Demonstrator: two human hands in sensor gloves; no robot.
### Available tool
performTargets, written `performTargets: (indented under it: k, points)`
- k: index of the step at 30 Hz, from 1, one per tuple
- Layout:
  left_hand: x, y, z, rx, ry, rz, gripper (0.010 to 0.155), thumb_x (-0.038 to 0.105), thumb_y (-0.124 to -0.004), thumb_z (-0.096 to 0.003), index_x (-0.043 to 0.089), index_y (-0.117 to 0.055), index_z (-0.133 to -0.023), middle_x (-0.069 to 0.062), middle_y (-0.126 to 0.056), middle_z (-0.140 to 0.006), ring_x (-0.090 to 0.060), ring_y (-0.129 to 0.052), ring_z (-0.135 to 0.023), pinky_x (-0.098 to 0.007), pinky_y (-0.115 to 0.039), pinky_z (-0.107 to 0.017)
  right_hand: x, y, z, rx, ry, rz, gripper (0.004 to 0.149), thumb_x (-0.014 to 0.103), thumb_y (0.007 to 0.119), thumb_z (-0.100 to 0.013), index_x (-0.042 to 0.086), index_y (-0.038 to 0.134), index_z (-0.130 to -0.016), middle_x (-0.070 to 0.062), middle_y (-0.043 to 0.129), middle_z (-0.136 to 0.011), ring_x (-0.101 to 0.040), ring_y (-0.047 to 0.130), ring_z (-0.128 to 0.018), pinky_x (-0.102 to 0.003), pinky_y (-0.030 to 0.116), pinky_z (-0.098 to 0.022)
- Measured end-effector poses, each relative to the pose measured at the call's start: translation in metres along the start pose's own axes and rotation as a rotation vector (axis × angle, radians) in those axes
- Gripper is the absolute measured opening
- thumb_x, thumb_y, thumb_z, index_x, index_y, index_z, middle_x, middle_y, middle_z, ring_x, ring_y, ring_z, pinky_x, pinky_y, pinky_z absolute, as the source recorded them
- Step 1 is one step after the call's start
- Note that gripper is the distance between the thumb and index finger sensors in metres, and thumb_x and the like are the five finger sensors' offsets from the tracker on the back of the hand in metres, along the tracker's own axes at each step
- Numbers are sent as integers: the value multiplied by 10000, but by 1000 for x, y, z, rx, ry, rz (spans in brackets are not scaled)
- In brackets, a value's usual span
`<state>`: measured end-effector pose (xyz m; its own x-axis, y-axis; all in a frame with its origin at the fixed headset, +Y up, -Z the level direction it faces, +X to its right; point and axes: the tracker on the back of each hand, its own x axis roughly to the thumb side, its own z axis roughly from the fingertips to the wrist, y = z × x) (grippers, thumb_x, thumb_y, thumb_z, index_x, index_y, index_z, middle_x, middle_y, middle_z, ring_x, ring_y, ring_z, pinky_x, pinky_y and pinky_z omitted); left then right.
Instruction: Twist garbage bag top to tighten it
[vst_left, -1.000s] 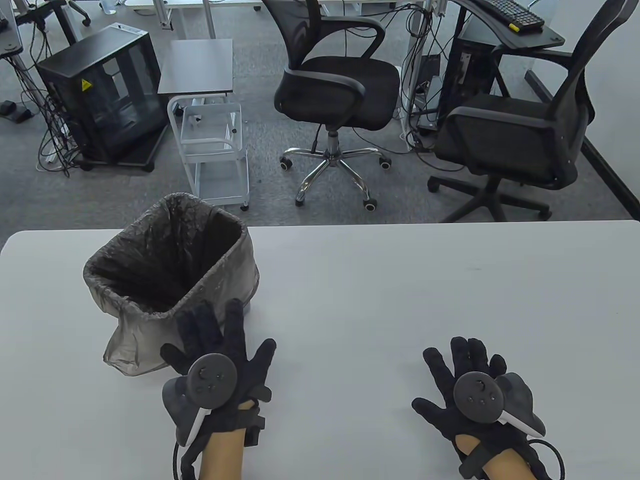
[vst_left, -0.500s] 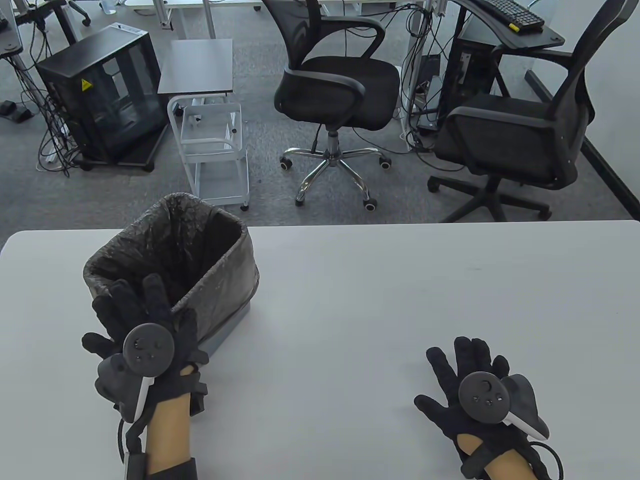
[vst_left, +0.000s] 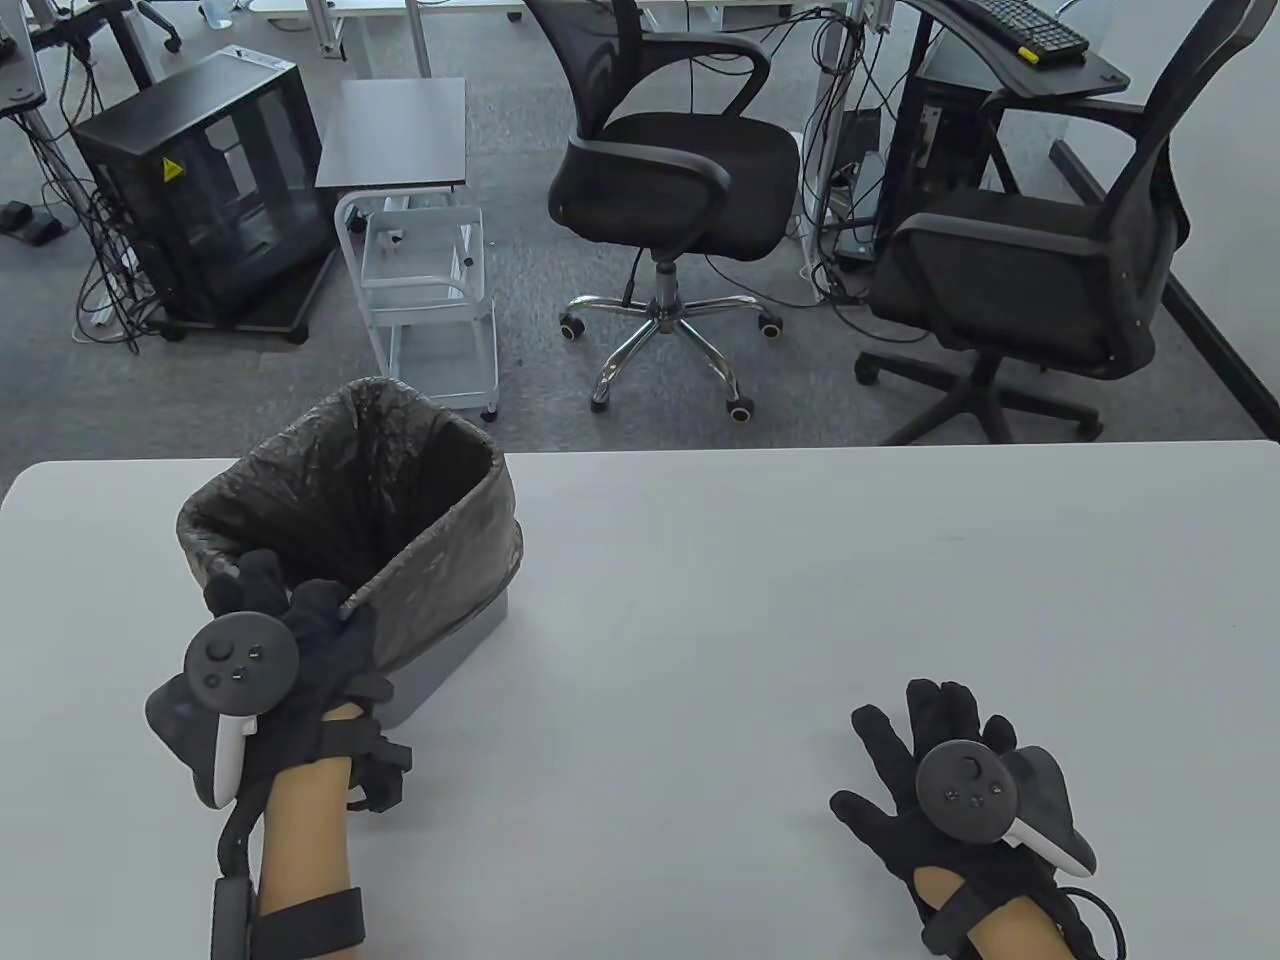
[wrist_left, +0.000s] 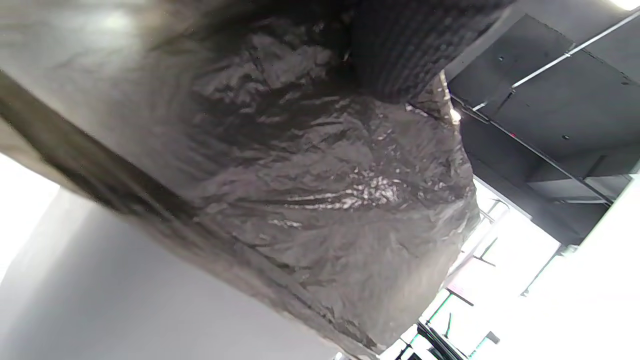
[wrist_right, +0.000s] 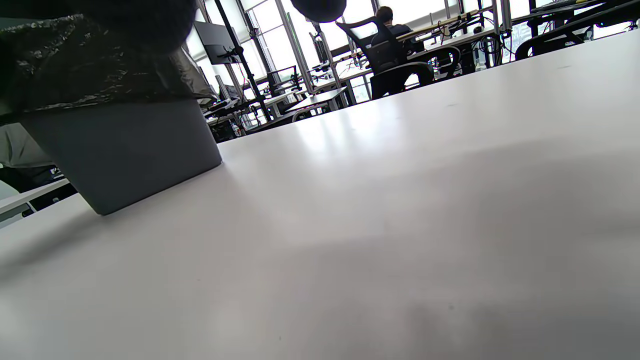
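Observation:
A grey bin lined with a dark grey garbage bag stands at the table's left. The bag's top is folded over the bin's rim and hangs open. My left hand grips the bag's edge at the near corner of the rim, fingers curled over it. The left wrist view shows the crinkled bag close up with a gloved finger on it. My right hand rests flat on the table at the right, fingers spread, empty. The bin and bag show at the left of the right wrist view.
The white table runs wide to the right of the bin. Beyond its far edge stand two black office chairs, a small white cart and a black cabinet.
My left hand moved left from the table to the bin's near corner and closed on the bag's edge. The loose bag flap at the bin's front is gone from sight. The right hand stayed put.

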<state>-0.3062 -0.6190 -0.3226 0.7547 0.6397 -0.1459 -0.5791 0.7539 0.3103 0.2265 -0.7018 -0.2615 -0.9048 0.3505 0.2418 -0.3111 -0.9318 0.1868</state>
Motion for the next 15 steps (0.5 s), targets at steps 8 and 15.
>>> performTargets:
  k: [8,15]
  points:
    - [12,-15,-9,-159,-154,82,479,434,-826,-446,230,-774,-876,60,-202,-1170,-341,-43,-1049,-631,-322,-736,0,7,-3,31,11,16,850,659,680,-504,171,381,-1133,-249,34,-1058,-571,5,-915,-764,60,-553]
    - [43,-43,-6,-265,-290,120,473,434,-826,-449,240,-771,-876,64,-197,-1170,-342,-42,-1050,-628,-330,-740,-3,9,-4,28,57,35,849,658,681,-504,173,379,-1132,-248,31,-1057,-570,5,-915,-763,60,-553]
